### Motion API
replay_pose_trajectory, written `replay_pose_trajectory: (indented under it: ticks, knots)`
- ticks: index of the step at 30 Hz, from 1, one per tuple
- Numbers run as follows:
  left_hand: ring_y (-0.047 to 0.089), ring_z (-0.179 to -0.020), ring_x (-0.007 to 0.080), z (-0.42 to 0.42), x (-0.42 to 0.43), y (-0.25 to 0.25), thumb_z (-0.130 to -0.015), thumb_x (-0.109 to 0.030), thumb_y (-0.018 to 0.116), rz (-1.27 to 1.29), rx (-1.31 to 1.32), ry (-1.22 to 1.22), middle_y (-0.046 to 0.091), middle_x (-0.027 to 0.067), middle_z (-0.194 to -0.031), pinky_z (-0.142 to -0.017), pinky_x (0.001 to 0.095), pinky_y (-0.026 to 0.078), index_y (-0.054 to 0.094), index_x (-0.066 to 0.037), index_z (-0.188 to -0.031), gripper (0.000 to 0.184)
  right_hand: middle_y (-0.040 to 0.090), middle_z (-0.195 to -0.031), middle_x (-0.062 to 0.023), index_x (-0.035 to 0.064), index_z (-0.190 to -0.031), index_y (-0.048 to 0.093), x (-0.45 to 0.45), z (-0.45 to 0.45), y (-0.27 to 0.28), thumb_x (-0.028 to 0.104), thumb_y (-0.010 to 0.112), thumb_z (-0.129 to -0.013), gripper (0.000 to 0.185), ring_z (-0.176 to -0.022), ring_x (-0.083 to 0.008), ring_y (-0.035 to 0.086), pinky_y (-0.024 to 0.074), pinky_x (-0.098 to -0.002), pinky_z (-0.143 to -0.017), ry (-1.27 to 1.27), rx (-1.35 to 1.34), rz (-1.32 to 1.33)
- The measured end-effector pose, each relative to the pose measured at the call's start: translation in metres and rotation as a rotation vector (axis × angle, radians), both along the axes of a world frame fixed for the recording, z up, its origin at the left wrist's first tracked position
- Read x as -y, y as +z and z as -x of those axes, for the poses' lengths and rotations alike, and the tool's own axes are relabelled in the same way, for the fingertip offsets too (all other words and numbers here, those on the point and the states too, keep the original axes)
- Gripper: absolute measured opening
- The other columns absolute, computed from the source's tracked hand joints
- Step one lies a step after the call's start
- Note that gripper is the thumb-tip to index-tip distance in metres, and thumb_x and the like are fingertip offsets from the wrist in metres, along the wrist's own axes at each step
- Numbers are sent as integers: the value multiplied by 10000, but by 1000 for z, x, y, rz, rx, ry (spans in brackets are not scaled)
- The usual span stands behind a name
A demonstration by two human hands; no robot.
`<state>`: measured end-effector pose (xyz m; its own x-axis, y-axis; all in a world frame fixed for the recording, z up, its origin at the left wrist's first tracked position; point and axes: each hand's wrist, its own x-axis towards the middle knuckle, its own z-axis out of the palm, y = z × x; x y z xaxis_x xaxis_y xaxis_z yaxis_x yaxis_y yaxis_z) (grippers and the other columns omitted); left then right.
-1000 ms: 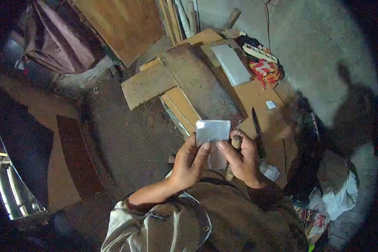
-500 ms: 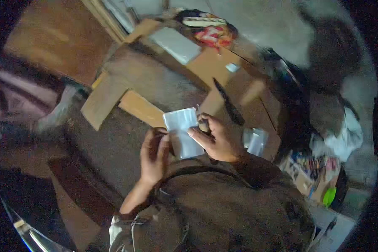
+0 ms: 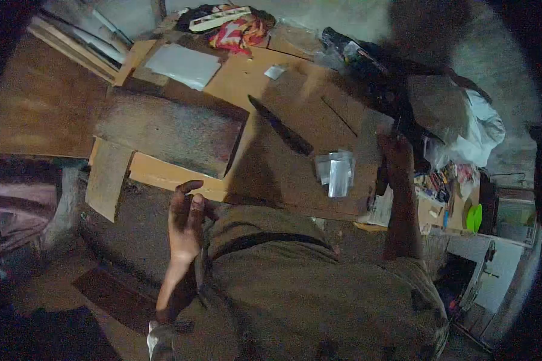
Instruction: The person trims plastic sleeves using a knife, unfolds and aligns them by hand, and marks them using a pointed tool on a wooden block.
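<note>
My left hand (image 3: 185, 225) is raised in front of my lap. Its fingers are bent but apart, with nothing between them. Out to the right, my right hand (image 3: 397, 155) is in deep shadow beside the cardboard's right edge; its fingers and anything in them are hard to make out. Left of it, a small pile of clear plastic bags (image 3: 337, 173) lies on the cardboard (image 3: 319, 108). A dark knife (image 3: 280, 125) rests further back, its tip pointing up and left. A thin dark stick (image 3: 339, 116) lies to the knife's right.
A worn wooden board (image 3: 168, 129) covers the left part of the work surface. Behind it lies a stack of clear plastic sheets (image 3: 183, 65). A power strip (image 3: 220, 18) and red cloth (image 3: 239, 34) sit at the back. A white bag (image 3: 482, 129) is far right.
The clear plastic packet has left my hands. My right hand has moved away to the right, and my left hand remains raised. The view has shifted, showing more of the right side.
</note>
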<state>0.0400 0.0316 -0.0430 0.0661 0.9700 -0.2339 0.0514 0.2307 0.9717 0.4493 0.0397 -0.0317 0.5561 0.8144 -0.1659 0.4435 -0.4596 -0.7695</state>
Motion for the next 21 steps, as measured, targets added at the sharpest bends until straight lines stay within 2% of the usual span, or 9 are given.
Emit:
replay_pose_trajectory:
  ticks: [1,3,4,7,9,13,17,20,21]
  knots:
    - [521,-636,103,0,-2,-2,-936,-226,464,-16,18,-19,515,19,-693,-603,254,414,474,-20,-1135,286,577,-801,-27,22,-925,593,9,-9,-13,180,619,-808,198,-731,-139,519,427,-297,-673,-9,3,2]
    - [519,-636,104,1,-4,-4,-936,-222,466,-29,37,-43,512,17,-694,-604,251,409,474,-18,-1133,284,580,-813,-32,34,-940,582,30,-34,-62,235,619,-810,242,-740,-153,517,422,-316,-709,-65,-482,-320]
    - [510,-640,101,1,-5,-6,-937,-225,464,-14,34,-40,505,14,-692,-605,251,406,475,-16,-1129,284,580,-813,-32,34,-940,582,36,-52,-83,235,619,-810,242,-740,-153,517,422,-316,-709,-69,-481,-319]
    - [489,-652,96,-1,-8,-2,-939,-237,460,2,-36,-66,491,7,-689,-609,252,405,478,-10,-1121,291,583,-825,-40,43,-1006,551,49,-71,-106,276,614,-819,306,-782,-160,528,417,-311,-738,269,96,184]
    - [478,-659,94,2,-9,-7,-941,-245,458,7,-102,-96,484,4,-688,-611,253,405,479,-7,-1117,297,568,-783,-34,60,-1005,542,62,-36,-88,291,600,-832,294,-721,-155,530,429,-300,-658,212,151,-2]
    - [484,-634,104,3,-9,-21,-938,-279,467,6,-89,-85,499,17,-670,-607,261,405,482,0,-1110,328,542,-730,-17,73,-951,560,95,-63,-169,275,602,-833,237,-632,-141,519,426,-295,-561,308,234,-98]
    - [504,-617,114,-6,-9,-11,-934,-283,476,85,-25,-85,526,31,-666,-607,268,411,495,-4,-1102,326,521,-695,-2,83,-916,577,110,-51,-229,288,603,-827,225,-559,-119,491,396,-292,-481,280,-10,-173]
    - [516,-638,114,-9,-10,-8,-932,-276,480,96,-102,-86,537,36,-682,-609,267,420,502,-3,-1094,318,525,-704,-13,78,-913,588,118,-27,-230,265,588,-839,201,-566,-123,490,400,-287,-477,90,-187,-106]
    - [516,-638,114,-10,-9,-9,-932,-276,480,98,-103,-88,537,36,-682,-609,267,420,502,-3,-1094,318,545,-727,-30,74,-932,588,118,-20,-225,268,599,-833,218,-575,-138,504,411,-293,-475,191,-106,-43]
